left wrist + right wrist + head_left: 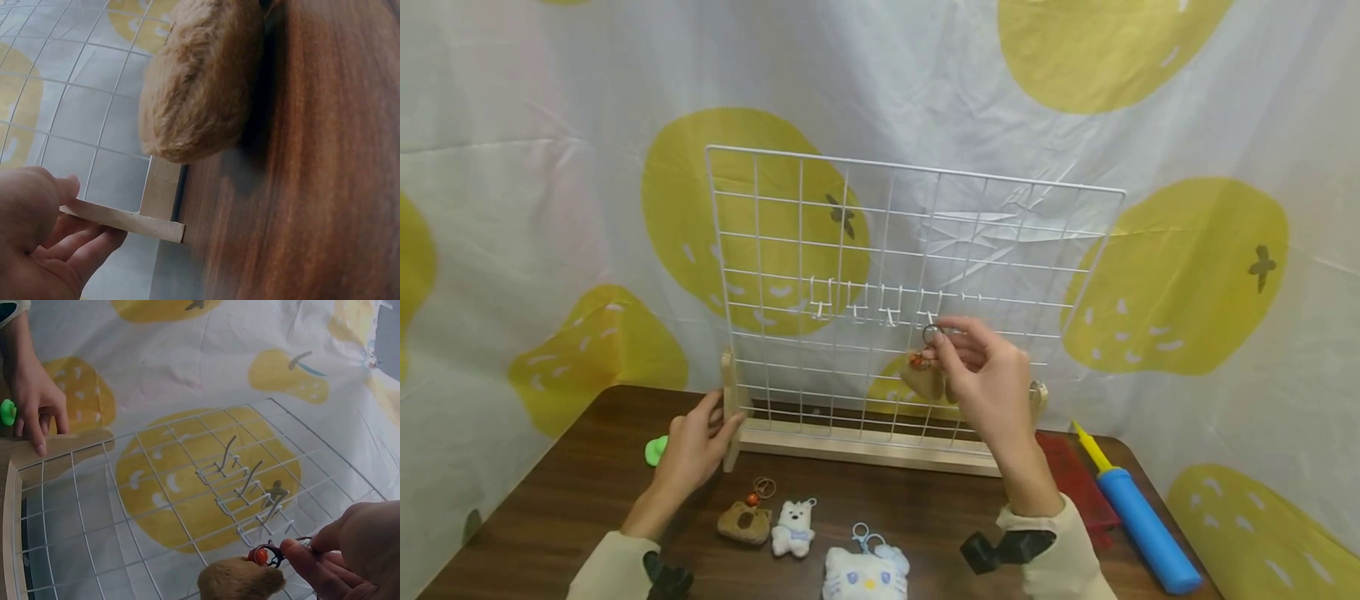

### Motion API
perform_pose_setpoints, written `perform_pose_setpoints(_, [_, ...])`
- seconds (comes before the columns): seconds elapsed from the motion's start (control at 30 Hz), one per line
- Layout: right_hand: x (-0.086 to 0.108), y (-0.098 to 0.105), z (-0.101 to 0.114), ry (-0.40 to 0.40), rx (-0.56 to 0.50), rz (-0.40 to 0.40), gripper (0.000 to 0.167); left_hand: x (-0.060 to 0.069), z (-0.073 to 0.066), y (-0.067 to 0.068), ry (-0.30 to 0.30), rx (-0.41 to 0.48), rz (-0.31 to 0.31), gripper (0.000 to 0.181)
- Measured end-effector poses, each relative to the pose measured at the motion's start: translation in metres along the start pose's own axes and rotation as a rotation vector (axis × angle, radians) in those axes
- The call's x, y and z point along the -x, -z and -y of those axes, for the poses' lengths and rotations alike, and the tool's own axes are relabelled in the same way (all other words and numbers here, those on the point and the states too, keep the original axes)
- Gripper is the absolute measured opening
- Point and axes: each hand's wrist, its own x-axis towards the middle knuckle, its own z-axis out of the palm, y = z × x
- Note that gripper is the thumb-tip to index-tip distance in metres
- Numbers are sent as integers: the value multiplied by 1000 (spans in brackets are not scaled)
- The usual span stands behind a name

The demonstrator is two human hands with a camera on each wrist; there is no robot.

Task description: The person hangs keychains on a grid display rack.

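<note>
My right hand (988, 383) pinches the metal ring of a brown plush keychain (234, 579) between thumb and fingers. The plush hangs below the ring, beside an orange-red bead (260, 555). The ring is close to the rightmost of several white hooks (890, 317) on a white wire grid panel (917, 169); whether it touches that hook I cannot tell. My left hand (696, 442) grips the wooden side foot (125, 219) of the panel's stand, thumb on one face and fingers on the other.
On the dark wooden table lie another brown plush keychain (745, 523), a white bear keychain (792, 533) and a white cat-faced plush (865, 575). A blue pump (1150, 525) with a yellow nozzle and a red item (1078, 483) lie at right, a green object (655, 451) at left.
</note>
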Motion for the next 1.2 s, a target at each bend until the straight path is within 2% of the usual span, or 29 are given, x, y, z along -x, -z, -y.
perform_pose_setpoints(0.13, [5,-2,-3,19,20,-7,19,1,0,0,3,1,0,32])
perform_pose_setpoints(0.3, [14,0,-7,17,-3,-34,25,1,0,0,23,13,10,32])
perform_pose_setpoints(0.47, [33,10,-10,35,10,-69,27,0,-1,-1,29,6,14,34])
perform_pose_setpoints(0.57, [47,16,-14,57,10,-49,25,0,-1,-2,22,-1,9,33])
perform_pose_setpoints(0.77, [71,20,-27,103,36,60,23,2,2,-1,-6,-31,-22,30])
perform_pose_setpoints(0.87, [79,15,-37,122,49,120,21,2,3,-1,-12,-41,-40,28])
perform_pose_setpoints(0.97, [86,7,-48,119,62,209,20,2,4,-1,-13,-36,-31,28])
perform_pose_setpoints(1.03, [92,1,-55,94,60,300,20,2,4,-1,-14,-33,-20,29])
perform_pose_setpoints(1.2, [109,-14,-72,-2,20,586,18,1,4,-2,-7,-29,5,31])
